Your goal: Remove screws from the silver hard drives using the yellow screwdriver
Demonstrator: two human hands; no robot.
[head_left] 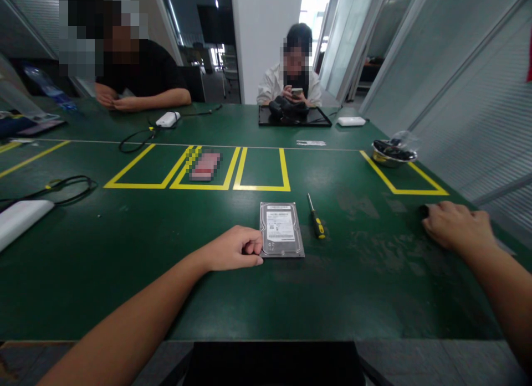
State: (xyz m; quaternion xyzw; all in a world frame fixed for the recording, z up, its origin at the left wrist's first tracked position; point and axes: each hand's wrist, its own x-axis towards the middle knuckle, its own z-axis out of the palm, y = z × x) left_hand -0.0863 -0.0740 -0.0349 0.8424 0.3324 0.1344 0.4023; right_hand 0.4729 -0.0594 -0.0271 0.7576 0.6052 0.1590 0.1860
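Observation:
A silver hard drive (293, 239) with a white label lies flat on the green table, in front of me. My left hand (235, 248) rests at its left edge, fingers curled into a loose fist and thumb stretched forward. The knuckles touch or nearly touch the drive; no object shows inside the fist. A yellow-and-black screwdriver (318, 226) lies to the right of the drive, its tip pointing away from me. Far to the right, my right hand (459, 225) is closed near the table edge. A dark end of something (424, 211) sticks out by its fingers, the rest hidden.
Yellow tape (261, 188) marks several boxes on the table. A metal bowl (394, 154) with dark items stands at back right. A white power bank-like block (22, 220) and black cable (77, 180) lie left. Two people sit opposite, one behind a black tray (266, 120).

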